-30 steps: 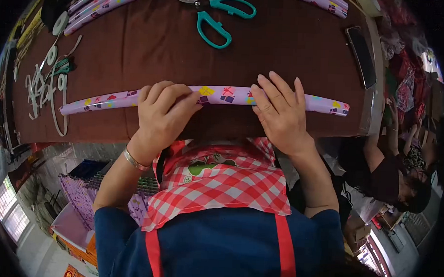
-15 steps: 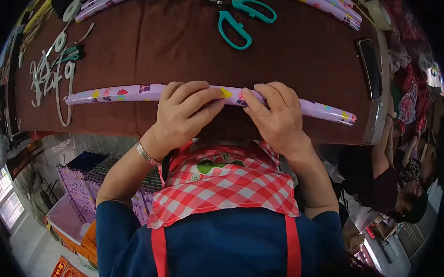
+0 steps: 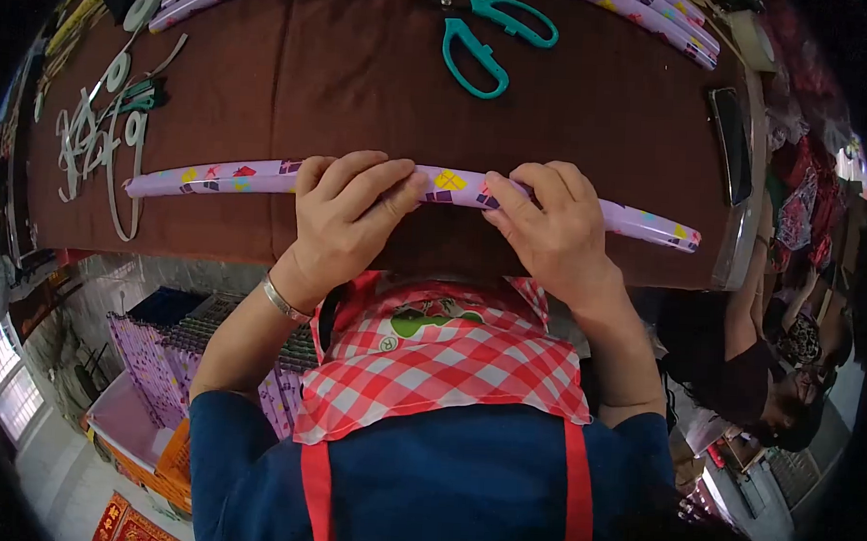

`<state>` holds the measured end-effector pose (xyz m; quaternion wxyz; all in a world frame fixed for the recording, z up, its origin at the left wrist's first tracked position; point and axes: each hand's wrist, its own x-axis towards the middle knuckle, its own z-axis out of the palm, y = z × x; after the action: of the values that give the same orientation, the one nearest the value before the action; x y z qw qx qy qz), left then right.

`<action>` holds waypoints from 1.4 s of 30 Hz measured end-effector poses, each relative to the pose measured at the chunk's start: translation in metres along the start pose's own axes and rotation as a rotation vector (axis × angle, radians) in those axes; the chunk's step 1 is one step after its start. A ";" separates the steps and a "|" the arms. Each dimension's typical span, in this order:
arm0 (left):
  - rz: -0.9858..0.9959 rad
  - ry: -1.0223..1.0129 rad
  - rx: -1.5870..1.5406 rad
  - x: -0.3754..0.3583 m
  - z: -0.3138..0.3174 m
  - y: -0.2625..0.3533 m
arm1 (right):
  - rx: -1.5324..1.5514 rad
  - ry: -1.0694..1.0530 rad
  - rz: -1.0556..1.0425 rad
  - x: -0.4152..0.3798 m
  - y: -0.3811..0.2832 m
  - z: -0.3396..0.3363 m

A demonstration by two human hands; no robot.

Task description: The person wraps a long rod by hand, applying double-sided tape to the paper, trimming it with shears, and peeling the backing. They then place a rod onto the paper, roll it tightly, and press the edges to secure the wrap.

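A long, thin roll of lilac wrapping paper (image 3: 449, 181) with colourful gift prints lies across the front of the brown-covered table (image 3: 382, 114). My left hand (image 3: 352, 209) is closed over it left of its middle, thumb and fingers round the tube. Right of the middle, my right hand (image 3: 550, 218) grips the same roll. A short printed stretch shows between the two hands, and both ends of the roll stick out beyond them. The palms' undersides are hidden.
Teal-handled scissors (image 3: 477, 58) lie farther back. Tangled white tape (image 3: 91, 144) is at the left, a phone (image 3: 730, 146) at the right edge. More lilac rolls (image 3: 647, 28) rest along the back. Another person (image 3: 748, 371) is at the right.
My hands have moved slightly apart along the roll, the left one leftward and the right one rightward. More of the printed middle shows between them. The view has shifted a little.
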<state>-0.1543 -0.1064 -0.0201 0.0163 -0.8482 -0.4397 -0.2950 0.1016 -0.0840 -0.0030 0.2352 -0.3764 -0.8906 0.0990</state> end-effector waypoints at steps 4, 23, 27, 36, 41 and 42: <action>0.044 -0.007 -0.002 -0.002 -0.010 -0.004 | 0.023 0.012 -0.017 -0.001 0.003 0.002; -0.081 -0.095 -0.033 -0.002 -0.008 0.000 | 0.082 0.066 -0.116 0.030 -0.018 0.033; -0.122 -0.097 0.041 0.001 -0.007 0.008 | 0.085 0.074 -0.112 0.030 -0.016 0.034; -0.142 -0.124 0.046 -0.003 -0.006 0.008 | 0.114 0.076 -0.086 0.028 -0.018 0.034; -0.088 -0.083 0.001 -0.011 -0.008 0.004 | 0.095 0.061 -0.102 0.029 -0.017 0.033; -0.061 -0.084 -0.023 -0.012 -0.010 0.004 | 0.088 0.068 -0.113 0.029 -0.017 0.034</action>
<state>-0.1611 -0.1206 -0.0171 -0.0210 -0.8461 -0.4623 -0.2644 0.0565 -0.0748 -0.0166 0.2866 -0.3180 -0.8968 0.1118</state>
